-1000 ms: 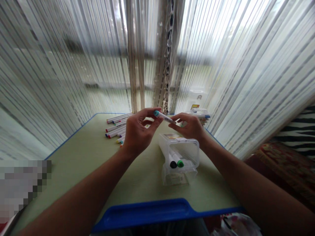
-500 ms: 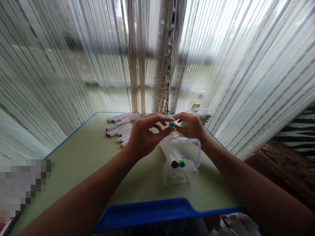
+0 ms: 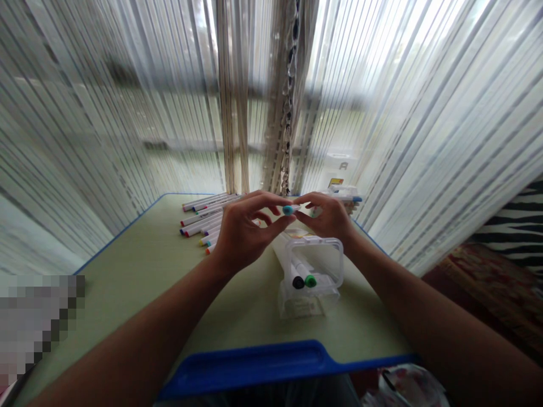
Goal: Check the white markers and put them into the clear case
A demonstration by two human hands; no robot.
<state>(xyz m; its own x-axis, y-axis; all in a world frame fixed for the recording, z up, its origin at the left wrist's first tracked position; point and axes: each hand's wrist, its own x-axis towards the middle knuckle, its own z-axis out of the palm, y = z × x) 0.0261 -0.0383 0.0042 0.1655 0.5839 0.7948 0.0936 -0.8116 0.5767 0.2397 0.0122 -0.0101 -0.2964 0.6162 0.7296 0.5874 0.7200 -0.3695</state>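
Above the far end of a clear plastic case, a marker with a blue cap is held up, its blue end toward me. My left hand is closed on it, thumb below and index finger above. My right hand pinches the marker's white body from the other side. Under my hands the clear case lies on its side, mouth facing me, with a black-ended marker and a green-ended marker inside. Left of my left hand, several white markers with coloured ends lie in a loose row, partly hidden by it.
The pale green table has a blue rim and a blue front tray. Behind my right hand stand a clear container and more pens. Striped string curtains hang behind the table. A plastic bag sits below the front edge.
The marker has turned between my fingers, so more of its white body shows beside the blue cap. Both hands have shifted slightly left in view, along with the whole scene.
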